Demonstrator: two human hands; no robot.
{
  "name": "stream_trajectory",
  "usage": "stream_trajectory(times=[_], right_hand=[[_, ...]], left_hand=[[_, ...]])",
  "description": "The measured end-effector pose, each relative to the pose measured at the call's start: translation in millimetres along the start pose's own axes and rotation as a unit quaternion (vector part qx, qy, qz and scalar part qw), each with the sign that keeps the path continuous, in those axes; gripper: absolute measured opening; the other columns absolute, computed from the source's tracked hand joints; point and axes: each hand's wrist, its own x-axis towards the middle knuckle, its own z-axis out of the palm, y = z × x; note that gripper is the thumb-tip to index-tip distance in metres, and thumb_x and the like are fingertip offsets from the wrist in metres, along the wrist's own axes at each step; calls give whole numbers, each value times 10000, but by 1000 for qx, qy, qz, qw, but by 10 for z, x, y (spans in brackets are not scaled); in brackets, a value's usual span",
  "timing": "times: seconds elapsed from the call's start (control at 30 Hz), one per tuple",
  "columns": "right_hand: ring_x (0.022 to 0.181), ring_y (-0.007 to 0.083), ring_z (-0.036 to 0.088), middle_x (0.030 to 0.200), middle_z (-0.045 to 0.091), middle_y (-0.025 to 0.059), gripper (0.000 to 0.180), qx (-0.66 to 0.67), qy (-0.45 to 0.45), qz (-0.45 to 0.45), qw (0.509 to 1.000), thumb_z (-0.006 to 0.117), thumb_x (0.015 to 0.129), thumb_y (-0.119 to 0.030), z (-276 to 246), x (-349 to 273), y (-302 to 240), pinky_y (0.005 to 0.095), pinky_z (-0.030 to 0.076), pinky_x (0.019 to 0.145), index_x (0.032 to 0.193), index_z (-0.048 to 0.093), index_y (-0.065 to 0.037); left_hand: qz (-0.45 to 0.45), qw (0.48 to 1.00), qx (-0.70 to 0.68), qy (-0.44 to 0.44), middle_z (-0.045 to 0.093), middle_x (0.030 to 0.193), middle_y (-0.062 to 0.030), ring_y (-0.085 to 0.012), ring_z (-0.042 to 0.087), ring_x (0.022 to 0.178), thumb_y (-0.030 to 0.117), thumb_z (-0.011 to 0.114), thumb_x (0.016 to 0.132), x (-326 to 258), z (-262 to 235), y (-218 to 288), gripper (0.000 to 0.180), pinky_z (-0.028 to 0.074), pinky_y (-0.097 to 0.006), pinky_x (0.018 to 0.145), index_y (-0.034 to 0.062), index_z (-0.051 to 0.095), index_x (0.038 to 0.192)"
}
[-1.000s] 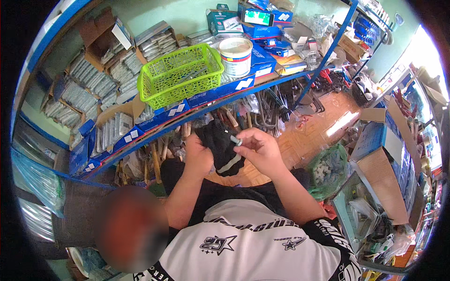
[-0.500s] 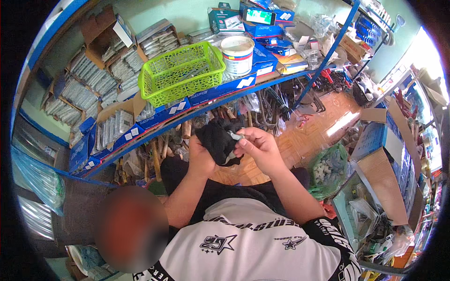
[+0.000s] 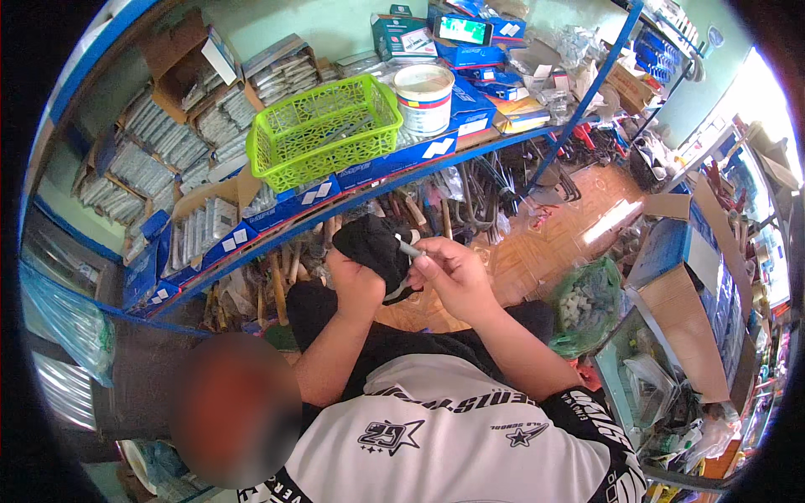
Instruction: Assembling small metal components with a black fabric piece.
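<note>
A bunched black cloth (image 3: 367, 245) is gripped in my left hand (image 3: 356, 285), with the fingers mostly hidden behind it. My right hand (image 3: 455, 275) pinches a small grey rod-like piece (image 3: 409, 248) between thumb and fingers. The piece slants up and to the left, and its pale tip lies against or just in front of the cloth. I cannot tell exactly what kind of part it is. Both hands are in front of my body, above my lap.
Ahead, a blue shelf carries a green plastic basket (image 3: 323, 144), a white tub (image 3: 423, 105), a lit phone (image 3: 464, 30) and boxes of wrapped pieces (image 3: 205, 230). Wooden-handled tools crowd beneath it. Right of me are a green bag (image 3: 591, 306) and an open cardboard box (image 3: 683, 293).
Both hands have shifted slightly left with the cloth and the grey piece. More of the piece's length now shows above my right fingers.
</note>
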Motion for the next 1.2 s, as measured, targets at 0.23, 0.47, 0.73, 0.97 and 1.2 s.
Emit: stream_trajectory(times=[0.23,0.47,0.73,0.97,1.2], right_hand=[[729,156,653,852,657,76,211,194,28,40,980,595,964,-109,126,46,77,303,545,660,1144,576,0],[641,125,617,715,670,97,168,-155,79,-23,985,682,894,-125,176,-11,200,287,464,564,865,673,40],[612,107,544,735,609,35,164,-254,64,-104,959,740,822,-67,-221,99,-62,278,437,546,979,706,-33],[774,154,578,1029,594,97,404,-235,20,-196,952,701,826,-19,-197,232,-353,257,479,660,1221,624,-49],[751,208,603,921,632,113,228,-276,21,-258,926,666,845,-10,-245,252,-278,293,488,667,1072,680,-31]], left_hand=[[-211,969,-24,-129,663,979,-39,-127,613,855,79,680,857,1,-91,-23,308,523,-300,751,6,598,1144],[-55,997,36,-40,649,963,-38,-132,597,870,91,624,892,-188,-38,-383,175,497,-297,775,13,633,1048],[-143,988,50,-30,659,901,-77,-190,637,803,47,447,931,11,-113,-255,193,518,-321,717,14,603,1040],[-38,942,175,-283,611,1200,-173,-279,578,1141,3,427,900,-27,12,-139,410,439,-392,981,13,516,1300],[-140,948,91,-272,650,1070,-87,-165,616,958,15,403,928,40,-52,-255,331,508,-315,845,12,549,1224]])
